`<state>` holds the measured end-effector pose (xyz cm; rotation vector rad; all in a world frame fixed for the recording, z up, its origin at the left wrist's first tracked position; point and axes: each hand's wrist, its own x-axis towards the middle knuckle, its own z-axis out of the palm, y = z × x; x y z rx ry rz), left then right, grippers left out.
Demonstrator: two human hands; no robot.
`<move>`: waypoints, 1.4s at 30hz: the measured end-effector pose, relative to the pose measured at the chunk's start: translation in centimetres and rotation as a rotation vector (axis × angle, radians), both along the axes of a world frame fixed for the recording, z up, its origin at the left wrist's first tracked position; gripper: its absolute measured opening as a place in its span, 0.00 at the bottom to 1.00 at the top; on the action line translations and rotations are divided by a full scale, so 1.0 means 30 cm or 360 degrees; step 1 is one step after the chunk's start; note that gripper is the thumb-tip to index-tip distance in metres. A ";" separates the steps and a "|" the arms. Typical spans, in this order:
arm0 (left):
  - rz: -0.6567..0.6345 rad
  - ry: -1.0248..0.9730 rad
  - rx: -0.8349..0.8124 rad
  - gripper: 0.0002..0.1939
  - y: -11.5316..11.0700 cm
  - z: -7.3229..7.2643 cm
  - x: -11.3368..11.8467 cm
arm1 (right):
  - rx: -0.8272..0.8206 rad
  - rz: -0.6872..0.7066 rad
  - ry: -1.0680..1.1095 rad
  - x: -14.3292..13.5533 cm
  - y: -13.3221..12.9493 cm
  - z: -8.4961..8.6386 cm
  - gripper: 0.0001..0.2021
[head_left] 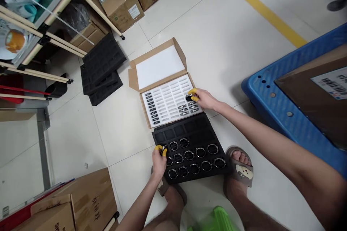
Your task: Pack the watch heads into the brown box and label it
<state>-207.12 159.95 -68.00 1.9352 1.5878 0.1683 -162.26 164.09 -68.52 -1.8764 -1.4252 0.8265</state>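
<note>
Glossy pale floor tiles (124, 133) are spreading beneath everything, with a pole-framed rack (54, 39) standing at far left and a stack of black moulded trays (101, 61) lying crookedly beside it. Further right, the left hand (159, 161), its fingertips capped in yellow, is pinching a shiny-rimmed piece (163, 148) at the left edge of a black foam tray (204, 124); whether that piece is resting in its pocket, I cannot tell. Matte and square-celled, the tray is holding round metal-rimmed pieces (200, 152) in its nearer rows, while its far cells are standing bare. Just behind, an open cardboard box (145, 108) is showing soft white foam cut with narrow slots, slim dark pieces (148, 94) filling the leftmost column and a few at right. Over that right side, the right hand (204, 99) is gripping a dark-faced round piece (189, 97) (yellow caps here too). By my reading, the step in hand is handling one round piece per hand, and the next move is calling for a light, level pinch. A ribbed blue plastic pallet (284, 112) is filling the far right.
</note>
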 end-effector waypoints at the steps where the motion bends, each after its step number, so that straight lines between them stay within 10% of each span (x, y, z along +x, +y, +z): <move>1: 0.0014 -0.0051 -0.0003 0.10 0.033 0.020 0.008 | -0.0025 0.0076 -0.0038 0.021 0.028 -0.011 0.16; 7: -0.0323 -0.0570 -0.0117 0.17 0.406 0.072 0.260 | -0.0097 0.0335 -0.0217 0.056 0.064 -0.054 0.16; 16: -0.0996 -0.0331 -0.0072 0.19 0.642 -0.112 0.842 | -0.0129 0.0490 -0.0615 0.058 0.069 -0.070 0.14; 29: -0.1675 0.0400 0.0346 0.11 0.573 -0.030 0.844 | 0.0034 0.0642 -0.0895 0.044 0.004 -0.089 0.07; 42: -0.1577 0.0254 0.0353 0.08 0.594 -0.112 0.805 | -0.0197 0.0748 -0.0953 0.052 0.055 -0.074 0.11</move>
